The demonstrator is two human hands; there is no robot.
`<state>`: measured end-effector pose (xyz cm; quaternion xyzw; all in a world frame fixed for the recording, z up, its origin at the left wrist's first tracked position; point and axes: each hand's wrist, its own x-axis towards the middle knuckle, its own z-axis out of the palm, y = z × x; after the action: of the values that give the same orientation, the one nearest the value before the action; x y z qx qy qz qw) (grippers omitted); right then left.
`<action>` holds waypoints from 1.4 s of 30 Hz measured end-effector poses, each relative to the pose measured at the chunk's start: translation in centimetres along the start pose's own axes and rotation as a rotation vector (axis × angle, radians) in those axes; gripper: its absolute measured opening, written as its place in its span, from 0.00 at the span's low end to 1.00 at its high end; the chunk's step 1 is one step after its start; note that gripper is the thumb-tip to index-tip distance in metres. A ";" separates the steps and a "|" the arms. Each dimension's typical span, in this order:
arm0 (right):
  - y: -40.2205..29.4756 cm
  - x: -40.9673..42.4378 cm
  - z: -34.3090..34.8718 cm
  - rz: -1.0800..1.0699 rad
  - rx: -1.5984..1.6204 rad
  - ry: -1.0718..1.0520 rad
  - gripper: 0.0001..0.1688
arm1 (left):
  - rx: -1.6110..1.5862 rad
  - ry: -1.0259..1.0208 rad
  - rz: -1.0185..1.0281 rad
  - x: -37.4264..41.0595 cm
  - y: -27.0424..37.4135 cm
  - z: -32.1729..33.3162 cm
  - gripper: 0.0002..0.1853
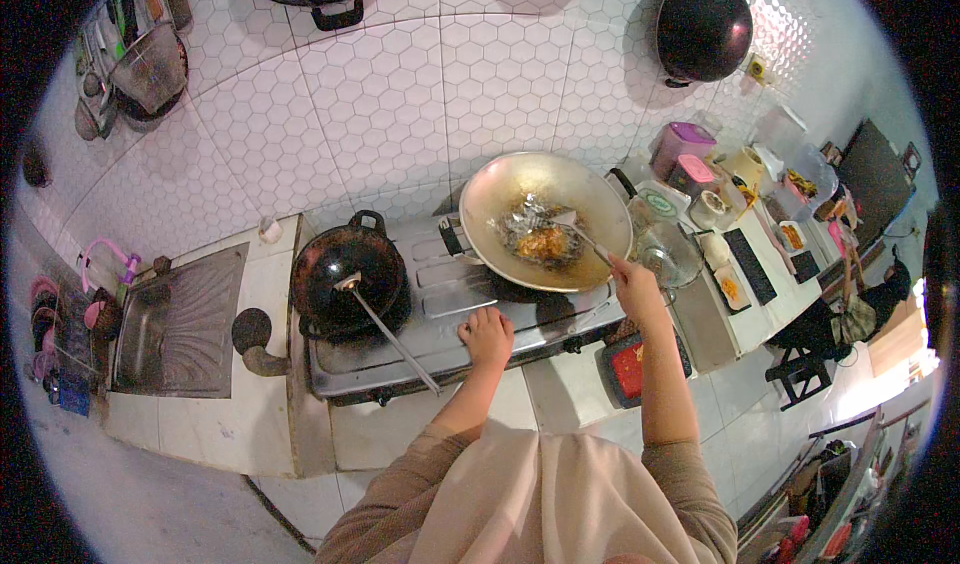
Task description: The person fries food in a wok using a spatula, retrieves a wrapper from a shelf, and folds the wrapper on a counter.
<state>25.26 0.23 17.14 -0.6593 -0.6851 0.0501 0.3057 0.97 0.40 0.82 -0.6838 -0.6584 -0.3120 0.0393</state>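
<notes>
My right hand (637, 290) grips the handle of a metal spatula (583, 235). Its blade reaches into a large metal wok (495, 189) on the right side of the gas stove. Inside the wok, a golden-brown piece of food (544, 244) lies in bubbling oil, just below the blade. My left hand (489, 337) is over the stove top (442, 339), in front of the wok, fingers loosely curled and with no object showing in it. A long-handled ladle (386, 333) lies across a blackened, dark pot (330, 264) on the stove's left side, its handle jutting past the front edge.
Left of the stove is a metal sink (180, 324). At right, a glass lid (666, 253), plastic containers (686, 144) and small food trays (727, 285) crowd the counter. A red-and-black tray (628, 373) lies below my right forearm. A black wok (705, 24) hangs on the tiled wall.
</notes>
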 end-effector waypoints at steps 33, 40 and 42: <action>-2.6 -3.6 -2.5 0.160 0.225 -0.087 0.17 | -0.033 -0.177 -0.051 0.0 0.1 -0.7 0.16; -5.7 -5.1 -9.4 0.101 0.088 -0.186 0.16 | -0.040 -0.190 -0.043 0.0 0.0 -1.2 0.15; -7.1 -5.5 -11.2 0.103 0.013 -0.263 0.15 | -0.037 -0.166 -0.015 -0.1 0.0 -1.3 0.15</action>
<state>24.22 -9.53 27.60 -0.6793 -0.6842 0.1561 0.2145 0.49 -0.26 1.85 -0.7030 -0.6587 -0.2664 -0.0305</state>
